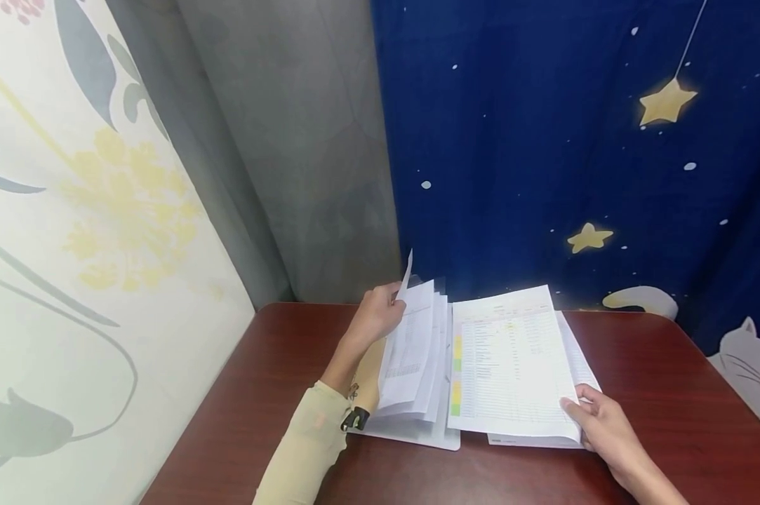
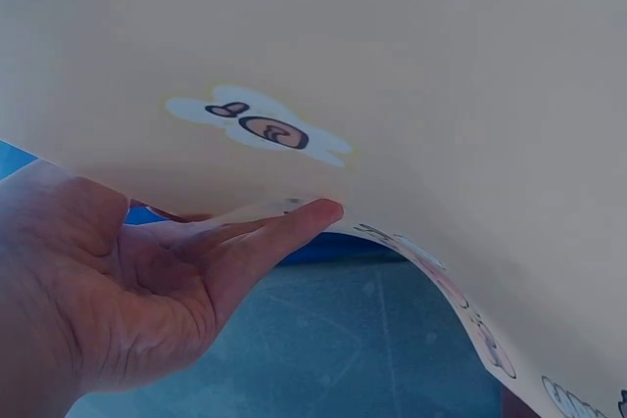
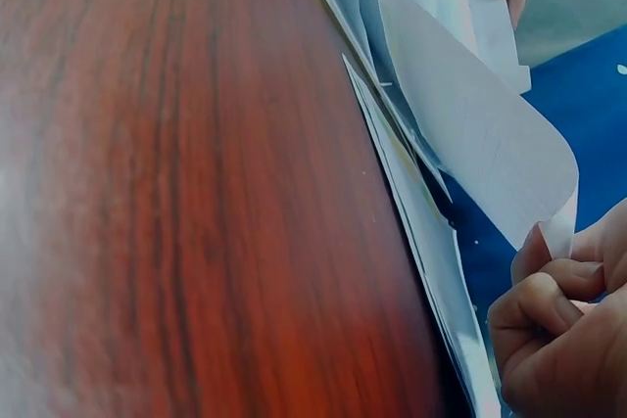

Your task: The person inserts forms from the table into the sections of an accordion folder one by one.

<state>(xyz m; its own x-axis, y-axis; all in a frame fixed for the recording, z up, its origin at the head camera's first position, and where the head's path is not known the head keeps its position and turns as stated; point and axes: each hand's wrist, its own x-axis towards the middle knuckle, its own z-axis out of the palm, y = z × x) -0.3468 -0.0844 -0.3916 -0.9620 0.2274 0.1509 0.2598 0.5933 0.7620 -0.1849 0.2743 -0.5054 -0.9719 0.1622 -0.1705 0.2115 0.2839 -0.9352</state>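
One open folder point(image 1: 445, 440) lies on the table point(image 1: 657, 365): the left hand point(image 1: 380, 313) grips its raised cartoon-printed cover point(image 2: 411, 56), probably propping the pages point(image 1: 411, 351) upright, and the right hand point(image 1: 607, 428) pinches a highlighted spreadsheet printout point(image 1: 512, 372) near its lower corner, likely ready for turning.

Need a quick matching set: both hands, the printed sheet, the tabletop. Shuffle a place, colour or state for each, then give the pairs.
1. Left hand
2. Right hand
3. Printed sheet
4. Tabletop

A. Reddish brown
B. Grips near a lower right corner
C. Yellow and green blocks along its left edge
D. Holds raised pages

Pairs: 1-D, 2-B, 3-C, 4-A
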